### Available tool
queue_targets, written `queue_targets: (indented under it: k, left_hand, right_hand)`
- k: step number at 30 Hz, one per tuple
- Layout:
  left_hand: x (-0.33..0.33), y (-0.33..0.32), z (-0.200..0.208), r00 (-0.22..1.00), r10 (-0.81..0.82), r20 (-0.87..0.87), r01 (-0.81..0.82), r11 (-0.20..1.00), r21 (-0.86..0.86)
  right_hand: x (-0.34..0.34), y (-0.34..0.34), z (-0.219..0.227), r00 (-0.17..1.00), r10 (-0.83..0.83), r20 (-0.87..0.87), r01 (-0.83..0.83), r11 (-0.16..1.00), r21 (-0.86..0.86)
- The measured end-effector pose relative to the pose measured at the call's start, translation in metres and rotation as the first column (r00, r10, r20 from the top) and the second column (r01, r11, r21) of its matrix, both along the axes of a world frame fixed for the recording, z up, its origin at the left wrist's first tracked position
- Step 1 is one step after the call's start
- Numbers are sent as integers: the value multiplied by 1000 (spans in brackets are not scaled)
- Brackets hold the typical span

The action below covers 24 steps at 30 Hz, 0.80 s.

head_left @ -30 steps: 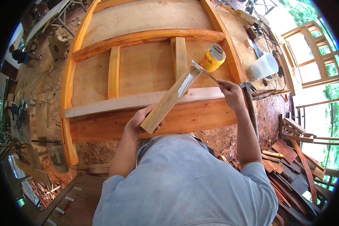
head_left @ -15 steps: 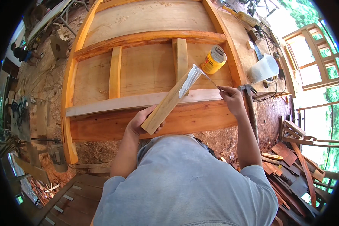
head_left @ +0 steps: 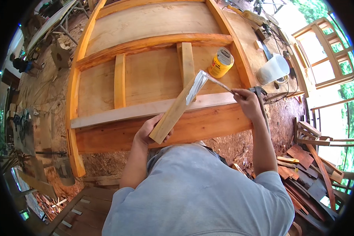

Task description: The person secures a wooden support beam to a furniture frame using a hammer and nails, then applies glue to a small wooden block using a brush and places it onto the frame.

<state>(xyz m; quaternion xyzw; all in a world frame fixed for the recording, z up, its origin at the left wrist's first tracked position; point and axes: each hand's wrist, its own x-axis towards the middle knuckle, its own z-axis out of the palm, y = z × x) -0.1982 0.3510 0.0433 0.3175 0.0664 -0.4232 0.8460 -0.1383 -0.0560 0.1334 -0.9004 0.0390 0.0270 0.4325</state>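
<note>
Sawdust-strewn ground and scrap timber are surrounding a large curved wooden frame [head_left: 145, 78] of orange-stained boards, which is serving as the bench. At its two o'clock edge a yellow can [head_left: 221, 63] is standing with its lid on, and a translucent white jug [head_left: 273, 69] is sitting further out toward three o'clock.

The person's left hand [head_left: 149, 129] is wrapping its grip closed around the lower end of a short wooden slat [head_left: 176, 111], holding it tilted so that its upper end is pointing toward one o'clock above the frame. The right hand [head_left: 246, 100] is pinching the handle of a thin brush [head_left: 218, 83] in a closed grip, with the brush tip touching the slat's upper end, where a wet, glossy patch [head_left: 196, 85] is showing.

Judging from this, the wet coating could be running down the tilted face toward the left fingers or dripping onto the pale rail [head_left: 145, 111] below, since the slat is being held free in the air. A firm stroke could also be twisting the slat in the single-handed hold.
</note>
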Motion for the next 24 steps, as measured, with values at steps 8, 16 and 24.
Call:
queue_targets:
  k: [8, 16, 24]
  left_hand:
    - [1, 4, -3, 999, -38, 3, 39, 996, -85]
    - [0, 1, 0, 999, -24, 24, 24, 999, 21]
    - [-4, -3, -7, 999, 36, -26, -34, 998, 45]
  right_hand:
    - [-13, 1, 5, 976, 197, -95, -201, 979, -36]
    - [14, 53, 16, 956, 146, 254, -28, 908, -418]
    - [32, 48, 14, 987, -44, 153, 82, 965, -248]
